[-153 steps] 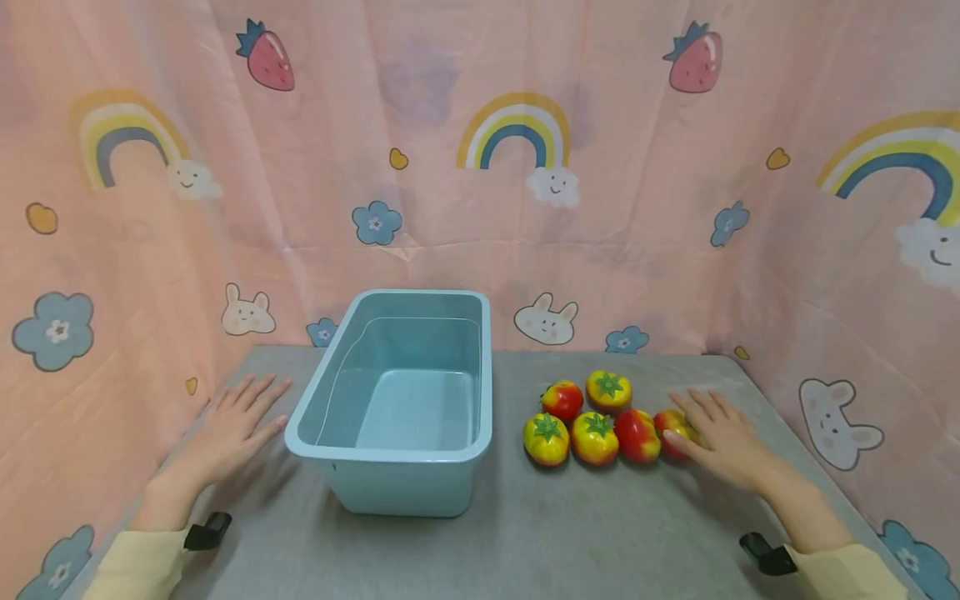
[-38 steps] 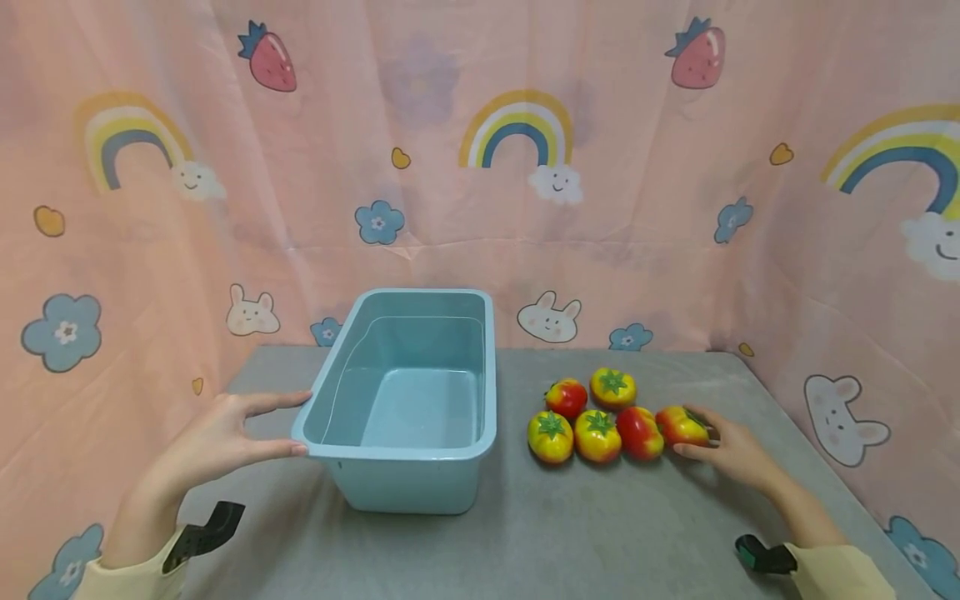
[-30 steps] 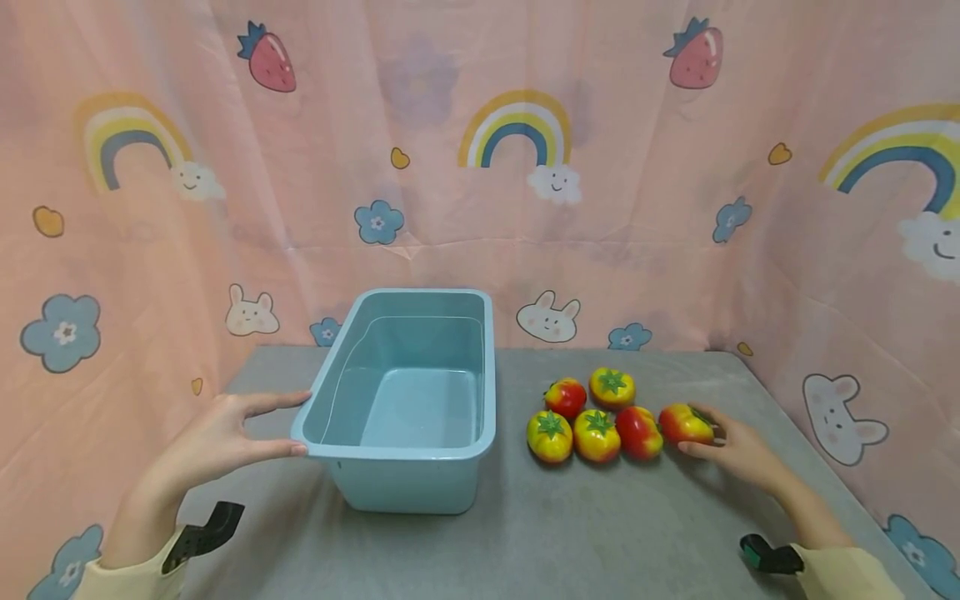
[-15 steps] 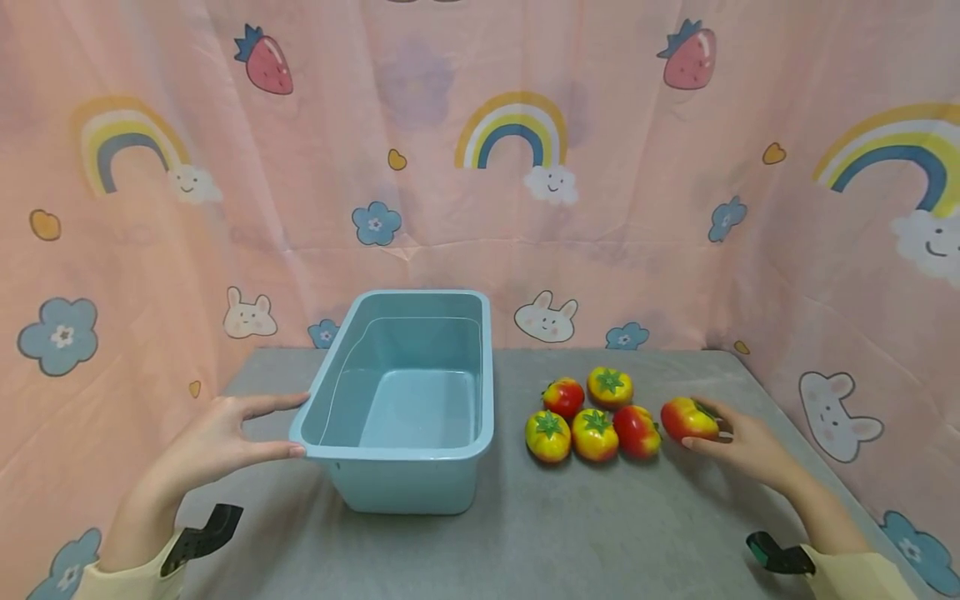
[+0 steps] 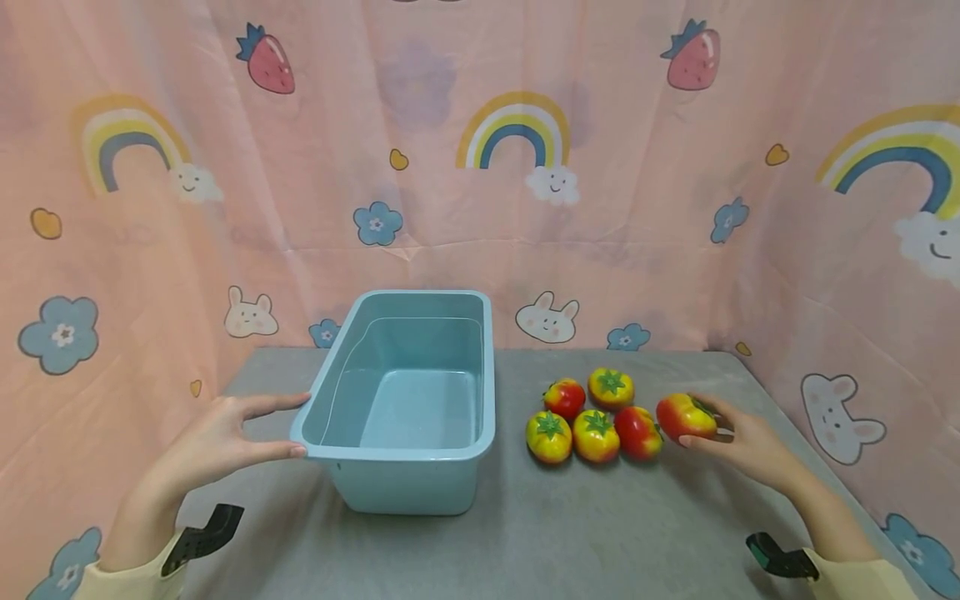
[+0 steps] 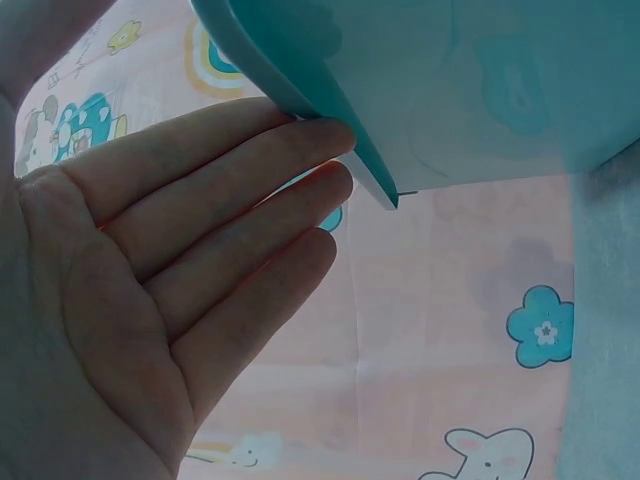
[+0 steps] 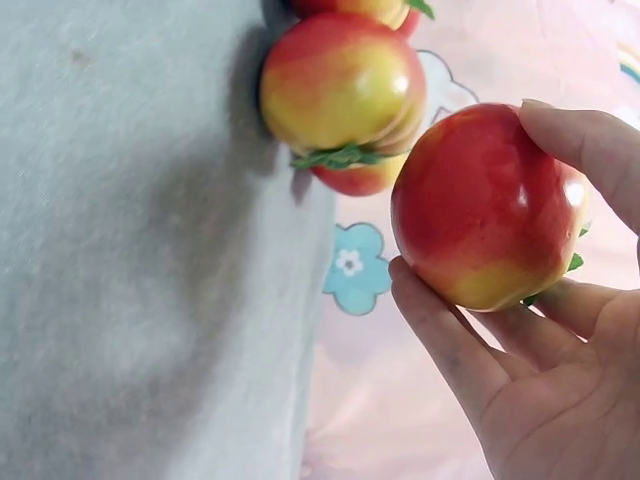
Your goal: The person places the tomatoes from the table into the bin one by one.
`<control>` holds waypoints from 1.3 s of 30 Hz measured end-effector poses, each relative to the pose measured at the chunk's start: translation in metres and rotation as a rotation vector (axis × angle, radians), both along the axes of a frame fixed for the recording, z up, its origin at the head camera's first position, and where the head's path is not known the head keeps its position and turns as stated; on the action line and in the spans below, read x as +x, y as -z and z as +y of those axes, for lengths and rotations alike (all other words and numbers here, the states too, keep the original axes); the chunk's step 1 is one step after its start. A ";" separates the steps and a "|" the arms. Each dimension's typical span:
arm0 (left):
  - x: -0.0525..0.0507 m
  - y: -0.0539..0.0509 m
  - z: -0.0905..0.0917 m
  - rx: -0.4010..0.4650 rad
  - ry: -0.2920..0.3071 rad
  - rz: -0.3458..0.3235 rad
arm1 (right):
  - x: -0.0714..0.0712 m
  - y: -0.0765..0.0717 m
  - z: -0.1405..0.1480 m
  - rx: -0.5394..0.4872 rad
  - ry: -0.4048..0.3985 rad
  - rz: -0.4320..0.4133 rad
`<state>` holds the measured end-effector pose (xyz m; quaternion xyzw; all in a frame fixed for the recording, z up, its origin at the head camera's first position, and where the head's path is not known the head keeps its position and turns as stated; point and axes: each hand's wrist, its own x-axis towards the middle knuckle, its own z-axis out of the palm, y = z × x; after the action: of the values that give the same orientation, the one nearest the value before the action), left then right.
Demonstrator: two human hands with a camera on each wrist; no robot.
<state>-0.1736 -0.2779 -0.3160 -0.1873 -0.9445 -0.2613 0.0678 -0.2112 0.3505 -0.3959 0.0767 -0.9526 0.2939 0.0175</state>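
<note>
My right hand holds a red-and-yellow tomato between thumb and fingers, raised a little off the table. In the right wrist view this tomato shows its red side, its green leaves mostly hidden by the fingers. Several other tomatoes with green star-shaped tops sit close together to the left of it. My left hand is at the left edge of a light blue plastic basin, its fingertips touching the rim. Straight fingers reach to the underside of that rim in the left wrist view.
The basin stands on a grey table, left of the tomatoes, with nothing inside it. A pink patterned curtain encloses the back and sides. Black wrist straps are on both arms.
My left hand has moved from beside the basin to its rim. My right hand has taken hold of the rightmost tomato, drawn it away from the others and raised it slightly.
</note>
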 end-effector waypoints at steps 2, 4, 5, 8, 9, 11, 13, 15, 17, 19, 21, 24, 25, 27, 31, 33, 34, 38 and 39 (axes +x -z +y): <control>0.000 0.000 0.000 -0.002 0.001 0.000 | 0.001 -0.003 -0.003 0.002 -0.006 0.007; 0.000 -0.001 0.001 -0.004 0.000 0.001 | 0.002 -0.006 -0.006 0.005 -0.007 0.008; 0.000 -0.001 0.001 -0.003 0.001 0.002 | 0.002 -0.007 -0.007 0.007 -0.009 0.007; 0.000 -0.002 0.001 -0.002 0.001 0.005 | 0.003 -0.011 -0.010 0.017 -0.017 0.011; 0.000 -0.002 0.001 -0.002 0.000 0.006 | 0.004 -0.012 -0.011 0.013 -0.020 0.015; 0.000 -0.002 0.000 -0.002 -0.003 0.007 | 0.004 -0.014 -0.012 0.006 -0.028 0.020; 0.000 -0.002 0.000 -0.004 -0.004 0.009 | 0.005 -0.016 -0.014 -0.001 -0.035 0.027; 0.001 -0.002 0.000 -0.005 -0.008 0.010 | 0.005 -0.019 -0.016 -0.015 -0.042 0.033; 0.001 -0.002 0.000 -0.005 -0.009 0.011 | 0.005 -0.022 -0.018 -0.015 -0.047 0.033; 0.001 -0.003 0.000 -0.004 -0.010 0.010 | 0.005 -0.024 -0.020 -0.019 -0.056 0.038; 0.001 -0.003 0.000 -0.005 -0.013 0.008 | 0.004 -0.026 -0.022 -0.020 -0.068 0.044; 0.001 -0.002 -0.001 -0.006 -0.014 0.005 | 0.002 -0.026 -0.026 -0.033 -0.095 0.057; 0.001 -0.002 -0.001 -0.007 -0.013 0.004 | 0.001 -0.027 -0.027 -0.037 -0.101 0.059; 0.001 -0.002 -0.001 -0.009 -0.010 0.004 | -0.001 -0.027 -0.030 -0.048 -0.109 0.057; 0.000 -0.001 0.000 -0.011 -0.003 0.005 | -0.003 -0.030 -0.036 -0.065 -0.120 0.060; 0.001 -0.001 0.000 -0.011 -0.004 0.004 | -0.004 -0.032 -0.040 -0.066 -0.125 0.062; 0.001 -0.001 0.000 -0.009 -0.003 0.003 | -0.004 -0.033 -0.041 -0.071 -0.131 0.061; 0.001 0.000 0.000 -0.004 -0.002 -0.005 | -0.006 -0.036 -0.048 -0.073 -0.134 0.048; 0.001 0.000 0.000 -0.002 0.000 -0.007 | -0.007 -0.036 -0.050 -0.073 -0.136 0.047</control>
<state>-0.1731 -0.2778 -0.3158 -0.1865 -0.9450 -0.2608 0.0644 -0.2179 0.3005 -0.3594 0.1476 -0.9331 0.3272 0.0226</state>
